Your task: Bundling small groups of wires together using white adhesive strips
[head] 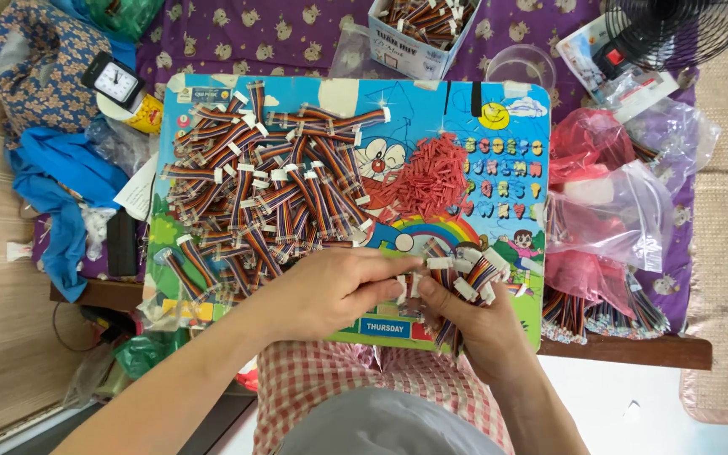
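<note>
Cables (465, 274) (striped, white-plugged) bunched inside right hand (473, 316) grip, left hand (339, 286) touching.

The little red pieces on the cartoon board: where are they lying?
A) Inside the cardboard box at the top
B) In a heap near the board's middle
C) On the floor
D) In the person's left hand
B: the red pieces sit heaped mid-board, right of the cable pile.

Bundle of multicolour ribbon cables (465, 282) w/ white connectors, fanned out, clutched in right-hand fingers at board's near edge
</note>
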